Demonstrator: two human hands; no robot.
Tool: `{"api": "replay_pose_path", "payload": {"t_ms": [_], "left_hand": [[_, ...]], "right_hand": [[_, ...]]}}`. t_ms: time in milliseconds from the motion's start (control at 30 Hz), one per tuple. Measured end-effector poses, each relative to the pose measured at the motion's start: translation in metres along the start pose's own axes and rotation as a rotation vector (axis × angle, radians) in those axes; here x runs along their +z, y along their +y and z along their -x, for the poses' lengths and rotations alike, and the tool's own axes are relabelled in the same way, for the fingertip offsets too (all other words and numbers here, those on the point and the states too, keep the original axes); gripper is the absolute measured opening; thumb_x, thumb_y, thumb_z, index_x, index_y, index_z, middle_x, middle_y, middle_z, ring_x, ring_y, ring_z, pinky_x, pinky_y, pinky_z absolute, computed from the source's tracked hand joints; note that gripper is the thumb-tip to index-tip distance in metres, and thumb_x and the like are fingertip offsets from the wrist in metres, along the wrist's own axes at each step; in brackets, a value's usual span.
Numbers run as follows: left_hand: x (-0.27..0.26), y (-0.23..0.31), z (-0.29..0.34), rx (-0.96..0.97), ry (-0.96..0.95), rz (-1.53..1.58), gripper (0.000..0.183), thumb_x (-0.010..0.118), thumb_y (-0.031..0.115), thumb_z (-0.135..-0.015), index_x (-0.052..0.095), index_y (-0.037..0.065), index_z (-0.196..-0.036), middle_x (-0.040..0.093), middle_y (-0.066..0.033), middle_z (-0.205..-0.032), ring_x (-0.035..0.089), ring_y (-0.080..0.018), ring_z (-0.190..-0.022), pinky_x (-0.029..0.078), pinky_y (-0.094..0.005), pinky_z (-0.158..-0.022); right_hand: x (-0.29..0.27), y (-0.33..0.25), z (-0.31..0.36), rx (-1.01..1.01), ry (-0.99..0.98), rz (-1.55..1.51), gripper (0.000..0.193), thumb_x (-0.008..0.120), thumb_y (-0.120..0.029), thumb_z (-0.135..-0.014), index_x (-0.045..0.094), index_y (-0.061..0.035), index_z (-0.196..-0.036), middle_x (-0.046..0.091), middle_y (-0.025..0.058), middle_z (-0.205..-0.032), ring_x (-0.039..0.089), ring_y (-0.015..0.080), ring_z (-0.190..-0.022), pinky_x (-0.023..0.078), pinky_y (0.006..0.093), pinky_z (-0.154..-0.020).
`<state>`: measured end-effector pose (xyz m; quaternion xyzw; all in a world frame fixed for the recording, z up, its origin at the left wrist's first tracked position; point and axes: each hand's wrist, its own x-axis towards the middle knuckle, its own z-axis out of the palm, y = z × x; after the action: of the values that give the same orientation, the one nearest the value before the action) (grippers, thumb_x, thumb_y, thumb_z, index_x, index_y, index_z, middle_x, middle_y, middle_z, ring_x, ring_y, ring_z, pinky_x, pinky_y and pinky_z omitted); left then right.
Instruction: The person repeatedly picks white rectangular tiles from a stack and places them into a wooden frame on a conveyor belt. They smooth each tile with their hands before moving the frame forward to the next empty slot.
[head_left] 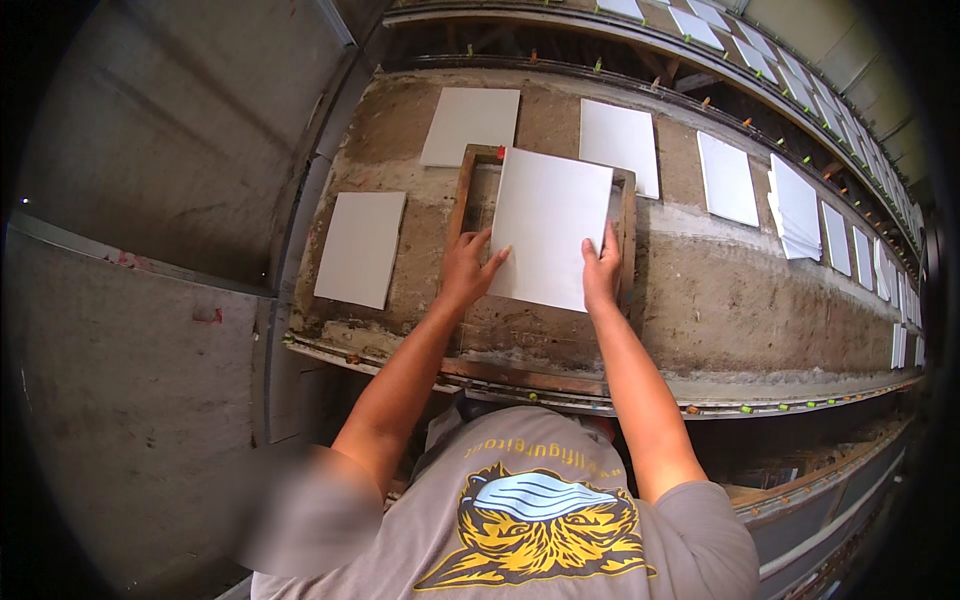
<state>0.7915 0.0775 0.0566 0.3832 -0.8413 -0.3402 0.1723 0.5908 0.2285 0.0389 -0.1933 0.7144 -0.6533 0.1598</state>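
Between my two hands is a white rectangular sheet or thin stack of sheets (553, 225), tilted slightly, with a small red mark at its upper left corner. My left hand (470, 270) grips its left edge, thumb toward the top face and fingers partly hidden. On the opposite edge my right hand (600, 268) is closed the same way, thumb on top. Behind and below the sheet lies a shallow wooden frame (628, 240), its sides showing past both edges. Whether the sheet touches the frame, I cannot tell.
A long, stained work table (740, 300) runs off to the right. White rectangles lie along it: one at left (360, 250), one behind (470, 127), and several to the right, including a fanned pile (797, 210). A parallel table holds more. Grey panels (130, 380) stand at left.
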Motion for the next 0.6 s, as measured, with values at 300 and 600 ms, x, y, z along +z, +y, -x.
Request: {"api": "replay_pose_path", "payload": {"t_ms": [300,600], "left_hand": [[-0.011,-0.046,0.029,0.012,-0.043,-0.432,0.059,0.069,0.06,-0.091,0.07,0.019,-0.133,0.034,-0.0217,-0.158,0.014,-0.0453,-0.151,0.012,-0.062,-0.121],[-0.001,-0.04,0.031,-0.014,-0.13,-0.531,0.058,0.072,0.062,-0.086,0.072,0.024,-0.13,0.017,-0.0217,-0.169,-0.002,-0.0456,-0.156,0.003,-0.0638,-0.122]], "right_hand": [[0.035,0.043,0.03,0.054,-0.062,0.177,0.063,0.064,0.0,-0.096,0.042,-0.0022,-0.154,0.053,0.0166,-0.151,0.053,0.0243,-0.136,0.04,0.0354,-0.113],[0.026,0.075,0.045,0.052,0.021,0.358,0.063,0.069,-0.014,-0.093,0.047,-0.0066,-0.152,0.063,0.0225,-0.138,0.062,0.037,-0.126,0.048,0.0425,-0.105]]}}
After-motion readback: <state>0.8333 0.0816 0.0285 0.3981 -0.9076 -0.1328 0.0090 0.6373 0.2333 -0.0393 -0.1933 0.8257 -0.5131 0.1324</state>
